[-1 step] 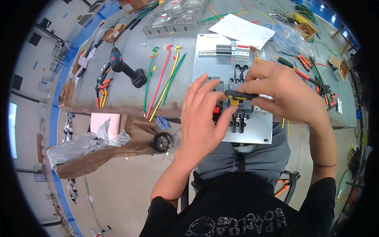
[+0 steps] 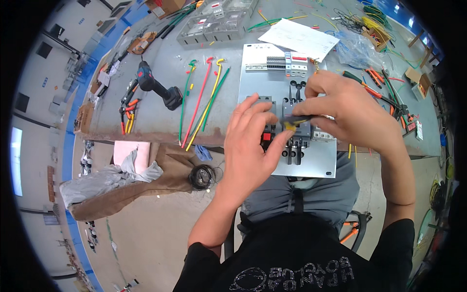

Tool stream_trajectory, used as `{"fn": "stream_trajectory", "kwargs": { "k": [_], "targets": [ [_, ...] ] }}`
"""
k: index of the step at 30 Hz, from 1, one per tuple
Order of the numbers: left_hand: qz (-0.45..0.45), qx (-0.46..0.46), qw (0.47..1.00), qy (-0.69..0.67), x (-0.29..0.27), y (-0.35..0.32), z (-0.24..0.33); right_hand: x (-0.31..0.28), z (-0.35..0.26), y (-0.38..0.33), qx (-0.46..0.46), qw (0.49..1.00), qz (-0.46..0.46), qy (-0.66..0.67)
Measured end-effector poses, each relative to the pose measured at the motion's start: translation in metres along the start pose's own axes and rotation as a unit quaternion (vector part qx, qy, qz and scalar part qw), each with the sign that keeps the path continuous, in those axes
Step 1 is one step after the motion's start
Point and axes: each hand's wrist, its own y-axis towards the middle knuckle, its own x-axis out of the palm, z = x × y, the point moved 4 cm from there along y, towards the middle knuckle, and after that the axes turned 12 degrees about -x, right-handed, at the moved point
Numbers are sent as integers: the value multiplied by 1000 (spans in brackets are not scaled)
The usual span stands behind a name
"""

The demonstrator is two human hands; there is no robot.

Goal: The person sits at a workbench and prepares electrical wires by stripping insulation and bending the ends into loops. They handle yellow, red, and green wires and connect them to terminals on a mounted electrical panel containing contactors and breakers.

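While the left hand (image 2: 253, 146) stays spread over the breaker (image 2: 296, 129), the right hand (image 2: 348, 109) grip still pinches the screwdriver (image 2: 292, 121).

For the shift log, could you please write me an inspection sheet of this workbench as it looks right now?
Surface: grey worktable, rusty along its front edge.
Job's things: metal mounting plate carrying black breakers and a terminal row.
Clutter: cordless drill, paper sheet, clear plastic trays, pliers.
Hands: left hand rests on the breakers; right hand holds a dark yellow-tipped tool over them.
Cables: bent coloured wires left of the plate; black wire coil below the table.
Surroundings: brown cloth and grey bag on the floor.
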Motion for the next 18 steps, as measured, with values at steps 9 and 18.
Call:
{"fn": "stream_trajectory", "kwargs": {
  "k": [9,18],
  "targets": [
    [23,1,999,-30,32,-43,20,23,17,8,-24,995,40,87],
    [-106,-289,924,-225,100,-98,-27,47,-10,13,-135,989,-35,57]
  ]
}}
